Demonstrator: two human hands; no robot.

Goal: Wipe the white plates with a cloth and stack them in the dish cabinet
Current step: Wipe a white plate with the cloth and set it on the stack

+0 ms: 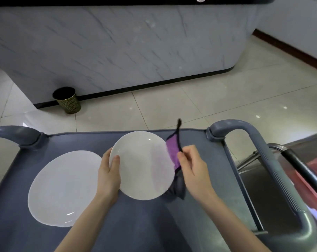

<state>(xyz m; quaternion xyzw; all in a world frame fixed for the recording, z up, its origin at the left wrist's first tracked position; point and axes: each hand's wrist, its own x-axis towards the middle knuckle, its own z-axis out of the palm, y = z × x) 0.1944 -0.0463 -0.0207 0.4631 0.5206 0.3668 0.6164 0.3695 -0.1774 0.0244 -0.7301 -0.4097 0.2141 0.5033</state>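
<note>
My left hand (109,174) grips the left rim of a white plate (142,165), thumb on its top face, holding it tilted just above the grey cart top (139,224). My right hand (192,165) pinches a purple cloth with a dark edge (173,153) at the plate's right rim; part of the cloth hangs behind and below the plate. A larger white plate (63,188) lies flat on the cart to the left. No dish cabinet is visible.
The cart has grey handles at the left (17,135) and right (245,131). A metal sink or trolley with a black bar (303,171) stands to the right. Beyond are a tiled floor, a marble-look counter (117,48) and a gold waste bin (67,100).
</note>
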